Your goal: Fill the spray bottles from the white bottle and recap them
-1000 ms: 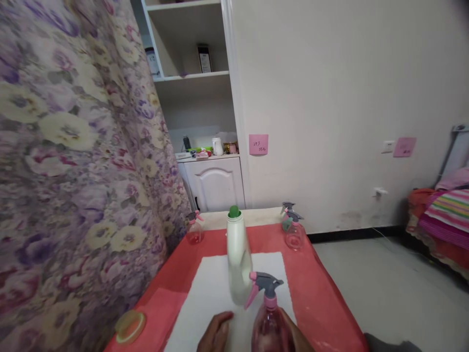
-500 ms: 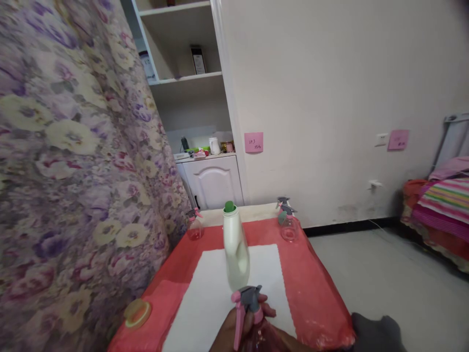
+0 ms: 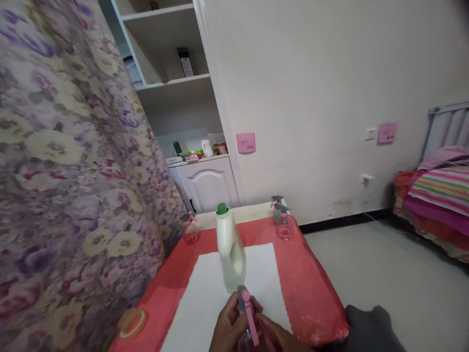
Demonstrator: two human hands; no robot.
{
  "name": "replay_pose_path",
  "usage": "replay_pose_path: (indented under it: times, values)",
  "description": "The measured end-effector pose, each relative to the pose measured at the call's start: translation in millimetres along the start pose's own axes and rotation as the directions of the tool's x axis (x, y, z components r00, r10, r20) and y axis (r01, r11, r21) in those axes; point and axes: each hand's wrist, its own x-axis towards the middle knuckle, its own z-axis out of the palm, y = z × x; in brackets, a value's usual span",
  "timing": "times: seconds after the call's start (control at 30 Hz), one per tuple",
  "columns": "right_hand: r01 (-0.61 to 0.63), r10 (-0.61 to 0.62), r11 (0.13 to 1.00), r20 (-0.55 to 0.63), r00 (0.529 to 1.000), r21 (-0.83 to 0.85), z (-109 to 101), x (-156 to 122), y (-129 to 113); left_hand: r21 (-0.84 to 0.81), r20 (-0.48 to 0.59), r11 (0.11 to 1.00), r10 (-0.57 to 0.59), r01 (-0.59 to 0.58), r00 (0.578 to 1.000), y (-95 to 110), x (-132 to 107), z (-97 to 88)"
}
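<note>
Close to me at the bottom of the view is a clear pinkish spray bottle [image 3: 252, 337] with a grey and pink trigger head. My left hand [image 3: 227, 323] is closed around the head and neck. Lower down on the right, my right hand [image 3: 280, 335] grips the bottle's body, partly cut off by the frame edge. Just beyond them a pale green jug-like bottle [image 3: 231, 252] with a moulded handle stands upright, something green in its open mouth. It rests on a white sheet [image 3: 198, 298] over the red table cover.
Another spray bottle [image 3: 191, 231] stands at the table's back left. Two more, including a clear spray bottle [image 3: 284, 229], are at the back right. An orange-brown round lid [image 3: 132, 323] lies at the left edge. A floral curtain [image 3: 91, 195] hangs along the left side.
The spray bottle has turned in my hands, so its pink trigger now faces me instead of left. The view has shifted slightly right.
</note>
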Motion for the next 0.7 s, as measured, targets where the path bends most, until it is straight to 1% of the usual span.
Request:
replay_pose_path:
  times: [0.07, 0.13, 0.23, 0.3, 0.4, 0.6, 0.7]
  values:
    - [-0.023, 0.023, 1.0, -0.021, 1.0, 0.002, -1, 1, 0, -0.005, 0.015, 1.0, -0.016, 0.016, 1.0, 1, -2, -2.2]
    - [-0.042, 0.043, 0.999, -0.032, 0.999, 0.013, -3, 2, 0, -0.057, 0.046, 0.997, -0.054, 0.056, 0.997, 4, -7, -3.2]
    - [-0.055, 0.056, 0.997, -0.018, 0.998, 0.045, -3, 2, -4, -0.147, 0.11, 0.983, -0.094, 0.11, 0.989, 9, -12, -2.7]
    - [-0.053, 0.053, 0.997, 0.002, 0.999, 0.057, -2, 1, -8, -0.161, 0.125, 0.981, -0.09, 0.11, 0.988, 10, -12, -1.6]
    - [-0.039, 0.038, 0.997, 0.024, 0.999, 0.06, -2, -3, -13, -0.143, 0.116, 0.987, -0.062, 0.079, 0.991, 8, -9, -0.7]
    - [-0.019, 0.019, 1.0, 0.008, 1.0, -0.008, -9, -9, -15, -0.162, 0.061, 0.986, -0.028, 0.037, 0.998, -4, -2, -3.9]
    - [-0.036, 0.036, 0.999, -0.005, 0.999, 0.041, -5, -5, -20, -0.161, 0.045, 0.986, -0.041, 0.048, 0.998, -8, 0, -5.7]
